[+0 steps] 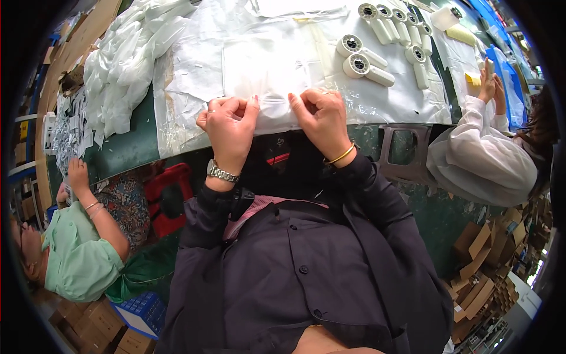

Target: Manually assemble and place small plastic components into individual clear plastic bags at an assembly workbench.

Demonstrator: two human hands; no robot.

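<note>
A flat white translucent plastic bag lies on the covered worktable in front of me. My left hand is closed in a pinch at its near edge, thumb against fingertips. My right hand pinches the same edge a short way to the right. Between them the film is pulled into small creases. Right of the bag, two white devices with round dark-centred heads and short handles lie side by side. They look like small hair dryers. Several more such devices lie in a row beyond them.
A heap of crumpled white plastic bags covers the table's left part. At the far left, a person in a green shirt reaches toward a pile of small pieces. On the right sits a person in white. Cardboard boxes stand at lower right.
</note>
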